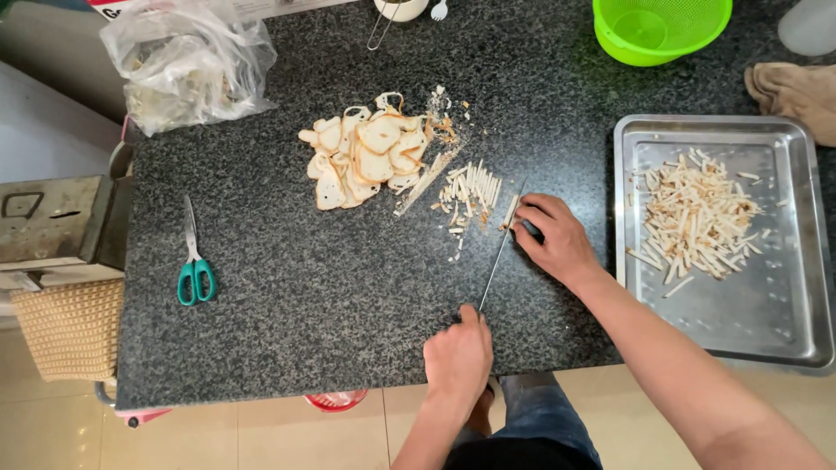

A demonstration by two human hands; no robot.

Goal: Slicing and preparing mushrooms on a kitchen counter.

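Near the tray point(627, 165), right hand point(557, 239) steadies knife point(501, 252) amid strips point(470, 187).

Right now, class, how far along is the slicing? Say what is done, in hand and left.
Done: a heap of cut strips lies in the steel tray. In hand: the left hand holds the knife; the right hand is by a small batch of strips. Left: a pile of uncut slices.
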